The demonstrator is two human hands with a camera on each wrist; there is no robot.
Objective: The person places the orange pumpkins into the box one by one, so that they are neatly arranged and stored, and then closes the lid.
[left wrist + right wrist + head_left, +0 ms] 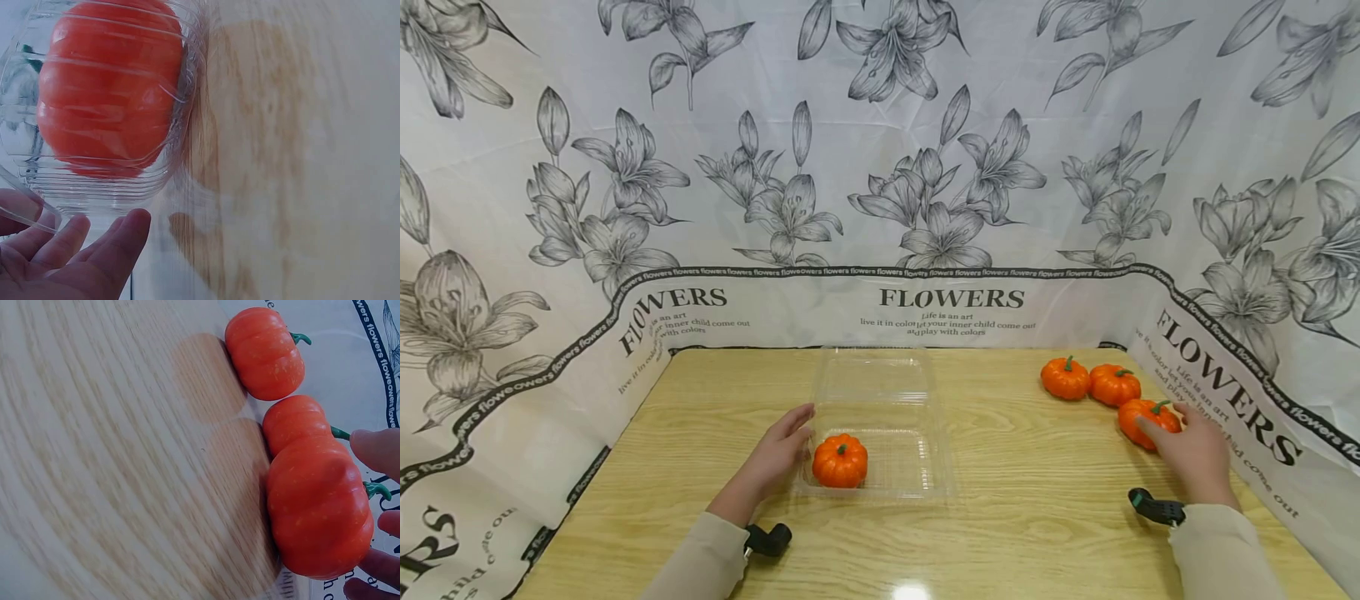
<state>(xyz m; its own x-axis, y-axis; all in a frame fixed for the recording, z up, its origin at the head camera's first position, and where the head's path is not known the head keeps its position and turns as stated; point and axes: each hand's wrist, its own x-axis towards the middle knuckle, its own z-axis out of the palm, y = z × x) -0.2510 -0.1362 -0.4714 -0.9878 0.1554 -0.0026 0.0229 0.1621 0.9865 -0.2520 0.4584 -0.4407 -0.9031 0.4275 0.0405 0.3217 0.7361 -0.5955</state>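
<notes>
A clear plastic clamshell box [895,492] lies on the table with its lid raised away toward the back. Inside its left front part sits an orange toy pumpkin [840,461], green stem up. At the box's left rim is my left hand [775,454]; its fingers [128,244] lie fairly straight along the outside, the thumb by the rim edge. Far to the right, my right hand [1202,454] surrounds the nearest pumpkin [322,512] of a group, fingers spread and thumb [378,450] above it. That pumpkin stands on the table; firm contact cannot be made out.
Two more pumpkins, one at the back [1064,378] and one in the middle [1115,385], stand in a row behind the nearest one. Flower-printed cloth [955,308] walls the wooden table [1015,500] on the back and both sides. Each wrist carries a black camera mount [1157,507].
</notes>
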